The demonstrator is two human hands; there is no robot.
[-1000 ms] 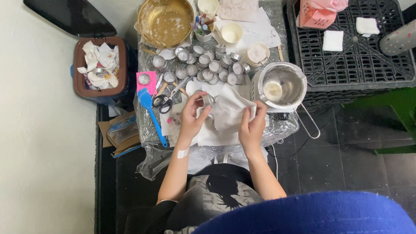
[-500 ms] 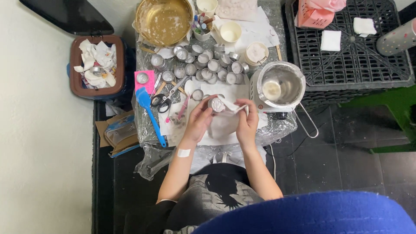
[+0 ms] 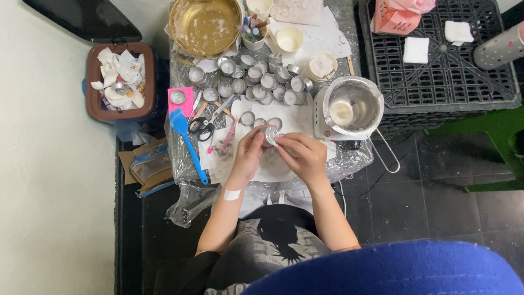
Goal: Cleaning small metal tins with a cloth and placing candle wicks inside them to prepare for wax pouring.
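A small round metal cup (image 3: 270,135) sits between my two hands above a white cloth (image 3: 297,117) on the table. My left hand (image 3: 248,153) grips the cup from the left side. My right hand (image 3: 300,154) covers it from the right, fingertips on its rim. Three more small metal cups (image 3: 260,120) lie in a row on the cloth just beyond my hands. A white plaster (image 3: 232,194) is stuck on my left forearm.
Several small metal cups (image 3: 262,82) crowd the table's middle, behind them a brass bowl (image 3: 204,24). A steel pot (image 3: 352,106) stands at right, scissors (image 3: 201,125) and a blue spatula (image 3: 185,139) at left. A brown bin (image 3: 121,82) of paper scraps and a black crate (image 3: 442,60) flank the table.
My hands have come together over the cloth. The small metal cup, held up by my left hand before, is now enclosed by both hands nearer my body.
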